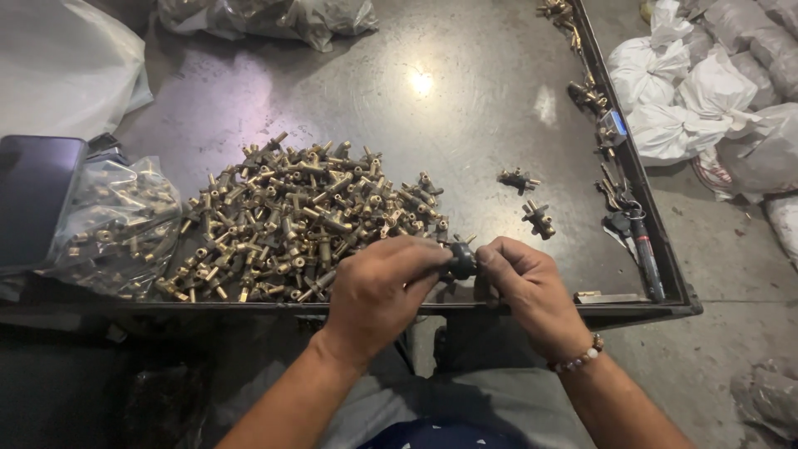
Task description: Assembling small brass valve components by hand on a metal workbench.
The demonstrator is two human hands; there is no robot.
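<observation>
- A clear plastic bag (pixel 116 224) lies at the left edge of the tabletop (pixel 465 125). It is crumpled and glossy and holds small brass fittings of the same kind as the loose ones.
- A dark flat phone (pixel 33 195) lies just beside the bag, at the far left.
- A pile of brass fittings (pixel 291 220) covers the near left half of the tabletop. The pieces are short, T-shaped and cross-shaped, with threaded ends; they lie loose and tangled.
- The tabletop is dark sheet metal, scuffed, with a raised rim along its right and near edges.
- The left hand (pixel 378 291) and the right hand (pixel 524 287) meet at the near rim, just right of the pile. Both are closed together on one small fitting (pixel 462 259), pinched between the fingertips. The piece appears dark with a brass tip; finer detail cannot be made out.
- Two separate fittings (pixel 528 199) lie apart from the pile, beyond the right hand.
- A bead bracelet (pixel 578 359) sits on the right wrist.
- A screwdriver (pixel 644 254), keys and further small parts lie along the right rim.
- White sacks (pixel 682 91) stand on the floor to the right of the tabletop.
- More clear bags (pixel 266 17) rest at the far edge.
</observation>
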